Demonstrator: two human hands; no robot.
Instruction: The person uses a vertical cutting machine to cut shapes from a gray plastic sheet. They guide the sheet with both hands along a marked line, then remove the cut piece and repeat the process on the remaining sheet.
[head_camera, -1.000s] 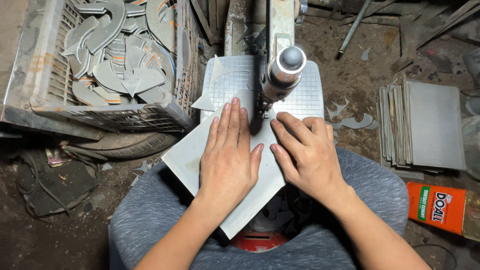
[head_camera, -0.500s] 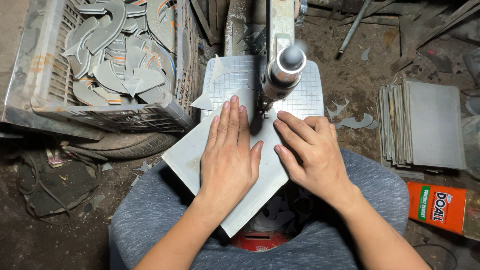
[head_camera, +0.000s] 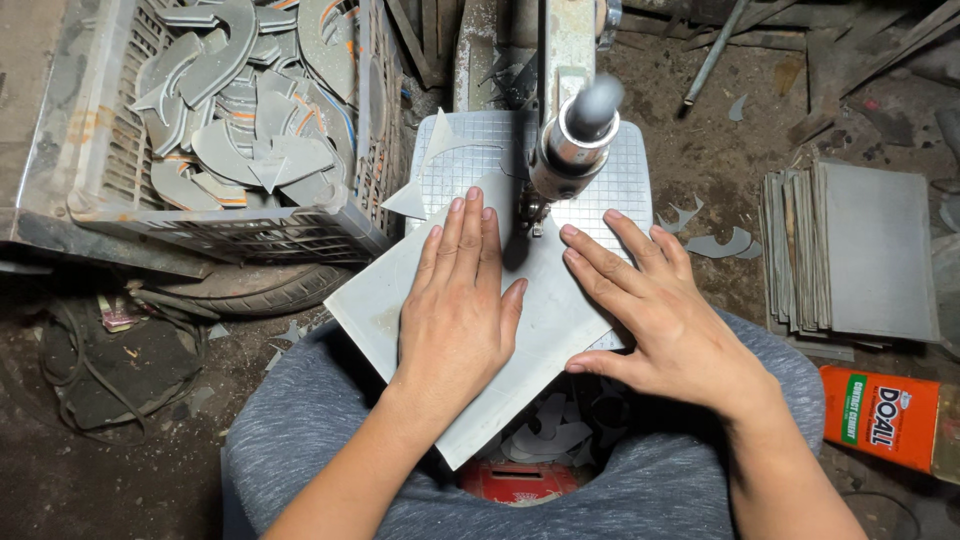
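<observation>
A grey square sheet (head_camera: 548, 330) lies tilted on the gridded metal table (head_camera: 628, 170) of a saw machine. My left hand (head_camera: 458, 300) presses flat on the sheet's middle, fingers pointing toward the blade. My right hand (head_camera: 665, 320) presses flat on the sheet's right corner, fingers spread. The saw's round guide head (head_camera: 578, 140) stands just beyond my fingertips, and the blade meets the sheet between both hands. A curved grey offcut (head_camera: 432, 160) lies on the table at the far left. My lap in grey trousers (head_camera: 300, 440) sits under the sheet.
A plastic crate (head_camera: 200, 225) with several curved grey cut pieces stands at the left. A stack of grey sheets (head_camera: 850, 250) lies on the ground at the right, an orange carton (head_camera: 880, 415) below it. Scraps lie on the dirt floor, a tyre (head_camera: 250, 285) beneath the crate.
Both hands have eased the sheet slightly toward the blade and turned it a little. The right hand has shifted a bit to the right on the sheet.
</observation>
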